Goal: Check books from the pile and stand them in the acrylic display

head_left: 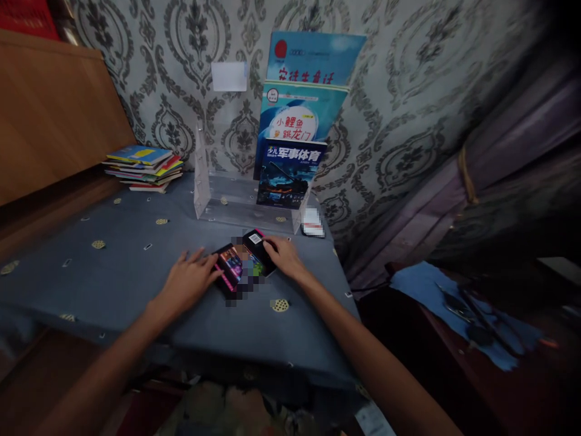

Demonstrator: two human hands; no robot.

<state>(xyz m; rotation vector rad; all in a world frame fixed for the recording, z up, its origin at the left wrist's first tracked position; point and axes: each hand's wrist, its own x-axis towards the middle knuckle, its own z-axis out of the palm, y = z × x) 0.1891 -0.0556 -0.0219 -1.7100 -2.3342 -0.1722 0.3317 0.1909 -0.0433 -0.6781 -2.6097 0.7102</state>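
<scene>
A dark book with a pink edge [242,264] lies flat on the blue-grey tablecloth [113,260], in front of me. My left hand [188,280] rests beside its left edge, fingers stretched out and touching it. My right hand [282,254] lies on its right side, fingers curled over the cover near a white label. Behind the book stands a clear acrylic display rack [213,194] holding three upright books: a dark blue one [288,172] in front, a teal one [299,112] behind it, a light blue one [313,57] at the back.
A stack of several thin books [143,166] sits at the table's far left by a wooden headboard [49,109]. A small white item [312,223] lies right of the rack. Patterned wallpaper is behind. A curtain and a dark side table with blue cloth [454,309] are right.
</scene>
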